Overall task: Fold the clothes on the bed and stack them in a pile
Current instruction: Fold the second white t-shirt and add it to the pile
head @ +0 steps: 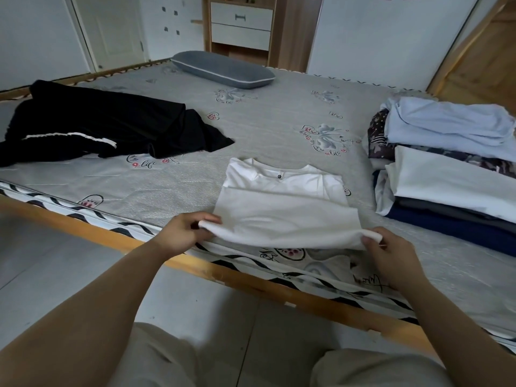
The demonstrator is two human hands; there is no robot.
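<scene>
The white shirt (pixel 282 208) lay partly folded near the front edge of the bed (pixel 265 118). The left hand (pixel 185 233) and right hand (pixel 386 251) each pinched a near corner of its hem. A pile (pixel 446 174) of folded clothes stood at the right, cut off by the frame. The black garment (pixel 97 124) remained unfolded at left. Its exact type was unclear.

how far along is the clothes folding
Done: a pile of folded clothes sits on the bed's right side. In hand: left hand and right hand each pinch a near corner of the white t-shirt. Left: the black garment, still unfolded.
</scene>
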